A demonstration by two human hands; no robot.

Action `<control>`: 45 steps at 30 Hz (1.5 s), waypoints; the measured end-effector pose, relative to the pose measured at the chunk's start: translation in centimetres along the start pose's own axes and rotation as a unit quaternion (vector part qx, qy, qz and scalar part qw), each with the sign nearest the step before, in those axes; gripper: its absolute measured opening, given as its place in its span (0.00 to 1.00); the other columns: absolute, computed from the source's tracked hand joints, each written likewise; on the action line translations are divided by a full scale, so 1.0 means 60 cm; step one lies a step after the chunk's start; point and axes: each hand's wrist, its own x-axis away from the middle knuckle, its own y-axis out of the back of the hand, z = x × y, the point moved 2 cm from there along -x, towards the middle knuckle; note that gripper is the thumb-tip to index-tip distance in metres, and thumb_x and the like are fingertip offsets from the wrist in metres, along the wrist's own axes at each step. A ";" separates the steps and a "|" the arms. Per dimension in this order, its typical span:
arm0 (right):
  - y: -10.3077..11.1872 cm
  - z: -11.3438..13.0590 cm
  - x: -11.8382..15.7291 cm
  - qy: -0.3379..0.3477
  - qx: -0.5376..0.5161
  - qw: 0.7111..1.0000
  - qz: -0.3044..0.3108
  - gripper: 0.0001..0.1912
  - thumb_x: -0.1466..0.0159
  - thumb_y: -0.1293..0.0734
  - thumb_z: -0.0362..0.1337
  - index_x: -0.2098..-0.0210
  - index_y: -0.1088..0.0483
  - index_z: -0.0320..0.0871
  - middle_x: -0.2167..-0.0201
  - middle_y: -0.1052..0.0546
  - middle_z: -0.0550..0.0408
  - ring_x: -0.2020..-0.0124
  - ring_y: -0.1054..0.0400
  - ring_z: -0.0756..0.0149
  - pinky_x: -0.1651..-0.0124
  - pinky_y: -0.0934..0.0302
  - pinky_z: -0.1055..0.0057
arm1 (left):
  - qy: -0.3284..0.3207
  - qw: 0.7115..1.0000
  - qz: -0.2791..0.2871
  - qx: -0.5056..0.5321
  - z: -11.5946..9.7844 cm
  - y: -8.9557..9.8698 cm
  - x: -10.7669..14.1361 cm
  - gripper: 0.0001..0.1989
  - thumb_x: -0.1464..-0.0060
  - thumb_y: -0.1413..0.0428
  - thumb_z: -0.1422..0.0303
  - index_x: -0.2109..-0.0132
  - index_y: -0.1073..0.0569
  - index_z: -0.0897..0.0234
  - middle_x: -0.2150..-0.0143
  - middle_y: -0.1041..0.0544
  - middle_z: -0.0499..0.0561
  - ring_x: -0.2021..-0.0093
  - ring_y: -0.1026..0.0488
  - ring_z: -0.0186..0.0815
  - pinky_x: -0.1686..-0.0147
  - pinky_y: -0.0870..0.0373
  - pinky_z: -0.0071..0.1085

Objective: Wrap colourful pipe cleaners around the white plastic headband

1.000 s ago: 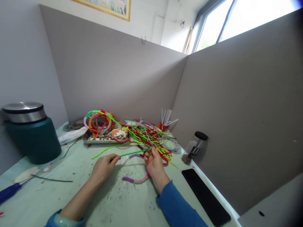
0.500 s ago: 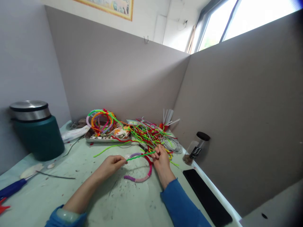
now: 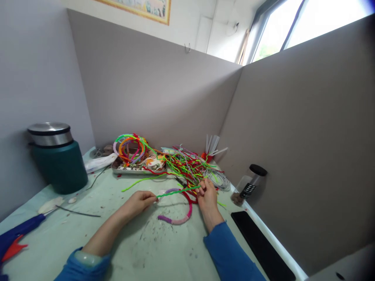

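Note:
A green pipe cleaner (image 3: 177,192) is stretched between my two hands. My left hand (image 3: 143,200) pinches its left end between thumb and fingertips. At the other end, my right hand (image 3: 207,197) is closed on it, fingers curled. Beneath it on the table lies a curved ring piece (image 3: 190,210) wrapped in purple, pink and red, open on its left side; part of it is hidden by my right hand. Just beyond my right hand spreads a heap of loose pipe cleaners (image 3: 187,164), mostly green and red, with dark-handled scissors or pliers partly showing.
A metal tray (image 3: 137,172) holds shells and colourful wrapped rings (image 3: 129,148). On the left stand a green thermos (image 3: 60,168) and a blue glue gun (image 3: 25,230). To the right are a lidded jar (image 3: 249,185), a wire coil (image 3: 219,180) and a black flat object (image 3: 260,244). Grey partitions surround the table.
The view has shifted slightly, so the scene sits further right. My right hand has moved a little away from my left, and the green pipe cleaner between them looks longer and straighter.

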 end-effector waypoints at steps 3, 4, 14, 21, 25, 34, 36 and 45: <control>0.010 0.002 -0.007 0.024 0.012 1.000 -0.005 0.12 0.43 0.36 0.40 0.74 0.45 0.44 0.83 0.45 0.68 0.88 0.56 0.80 0.82 0.50 0.78 | 0.010 0.999 -0.050 0.001 0.014 0.008 -0.007 0.20 0.57 0.48 0.52 0.69 0.26 0.68 0.85 0.37 0.42 0.85 0.47 0.26 0.84 0.54 0.23; 0.012 0.002 -0.009 0.026 0.015 1.000 -0.007 0.11 0.43 0.36 0.40 0.74 0.44 0.44 0.83 0.45 0.68 0.88 0.56 0.80 0.82 0.50 0.78 | 0.017 0.998 -0.061 0.007 0.017 0.010 -0.010 0.21 0.56 0.49 0.52 0.69 0.27 0.67 0.85 0.37 0.42 0.86 0.47 0.25 0.85 0.54 0.23; 0.025 -0.003 -0.017 0.003 0.004 0.999 -0.041 0.09 0.44 0.37 0.38 0.74 0.43 0.43 0.83 0.42 0.68 0.88 0.53 0.81 0.81 0.48 0.78 | -0.001 0.980 -0.130 0.151 0.011 0.021 -0.006 0.19 0.60 0.42 0.55 0.68 0.30 0.68 0.74 0.27 0.47 0.87 0.45 0.22 0.86 0.47 0.22; 0.028 -0.005 -0.018 0.000 0.012 1.000 -0.029 0.08 0.43 0.36 0.37 0.73 0.41 0.42 0.83 0.41 0.67 0.88 0.53 0.81 0.82 0.48 0.78 | 0.003 0.925 -0.166 0.343 0.016 0.028 -0.008 0.16 0.62 0.38 0.63 0.67 0.30 0.69 0.69 0.25 0.49 0.87 0.46 0.18 0.86 0.45 0.21; 0.022 -0.004 -0.015 -0.011 -0.003 1.000 -0.017 0.05 0.42 0.38 0.36 0.72 0.40 0.42 0.83 0.40 0.66 0.87 0.52 0.81 0.82 0.48 0.79 | 0.005 0.879 -0.164 0.448 0.020 0.029 -0.009 0.13 0.61 0.38 0.69 0.66 0.30 0.67 0.69 0.25 0.47 0.86 0.45 0.18 0.87 0.44 0.19; -0.016 -0.028 0.020 -0.027 0.074 0.993 0.092 0.10 0.45 0.35 0.40 0.72 0.41 0.43 0.84 0.39 0.67 0.89 0.53 0.80 0.86 0.49 0.80 | -0.012 0.781 -0.236 0.578 0.008 0.050 -0.002 0.08 0.47 0.53 0.80 0.69 0.30 0.69 0.75 0.28 0.45 0.82 0.37 0.19 0.81 0.33 0.13; -0.024 -0.035 0.029 -0.013 0.095 0.988 0.122 0.09 0.44 0.36 0.41 0.72 0.41 0.43 0.84 0.37 0.66 0.88 0.52 0.79 0.86 0.48 0.80 | -0.011 0.759 -0.310 0.573 0.015 0.060 -0.003 0.11 0.46 0.54 0.82 0.72 0.31 0.69 0.77 0.28 0.44 0.81 0.34 0.20 0.80 0.31 0.14; -0.026 -0.039 0.028 0.007 0.104 0.986 0.130 0.10 0.43 0.37 0.43 0.72 0.41 0.43 0.84 0.37 0.66 0.88 0.51 0.79 0.87 0.46 0.80 | -0.002 0.860 -0.378 0.343 0.034 0.066 -0.011 0.08 0.49 0.51 0.79 0.74 0.32 0.69 0.76 0.26 0.46 0.78 0.29 0.27 0.79 0.29 0.20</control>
